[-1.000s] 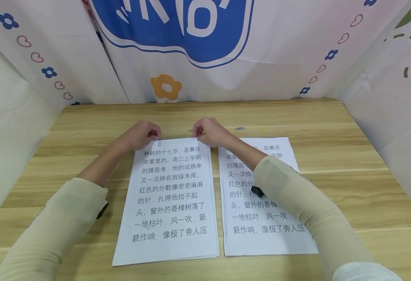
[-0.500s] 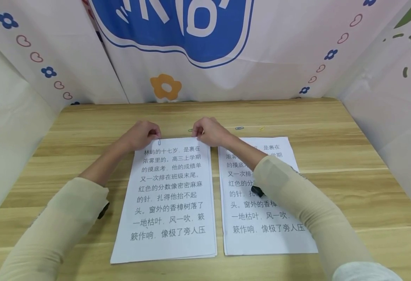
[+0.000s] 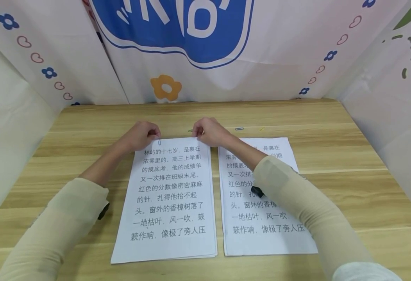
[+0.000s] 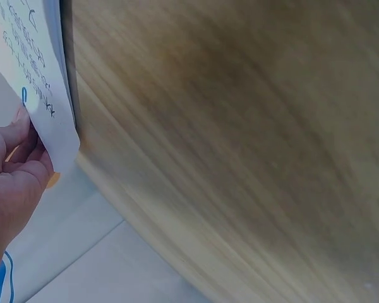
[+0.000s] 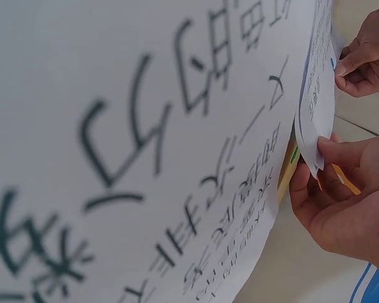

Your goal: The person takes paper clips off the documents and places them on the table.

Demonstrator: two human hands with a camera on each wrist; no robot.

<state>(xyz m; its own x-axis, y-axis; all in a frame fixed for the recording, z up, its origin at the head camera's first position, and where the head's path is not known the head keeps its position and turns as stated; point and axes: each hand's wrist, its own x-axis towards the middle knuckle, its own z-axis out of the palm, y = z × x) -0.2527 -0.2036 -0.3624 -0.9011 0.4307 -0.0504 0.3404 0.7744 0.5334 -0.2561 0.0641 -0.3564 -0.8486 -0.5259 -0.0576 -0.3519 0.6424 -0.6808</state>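
Note:
In the head view, a stack of printed paper sheets (image 3: 170,249) lies on the left. A blue paper clip (image 3: 159,142) sits on its top edge. My left hand (image 3: 143,134) pinches the clip at that edge; in the left wrist view its thumb (image 4: 16,129) is at the clip's end, with fingers behind the sheets. Further right along the same edge, my right hand (image 3: 209,130) pinches the stack near its top right corner. The right wrist view shows the thumb on the front and fingers behind, with the sheet edges slightly fanned there.
A second printed paper stack (image 3: 268,246) lies to the right, partly under the right forearm. Behind the papers are a blue paper clip (image 3: 239,128), a yellow one (image 3: 261,129) and a green one (image 3: 190,130) beside the right hand. A printed cloth (image 3: 261,78) hangs behind the wooden table (image 3: 360,195).
The bottom of the left stack has shifted slightly left and away from me. Both hands have stayed almost in place at its top edge.

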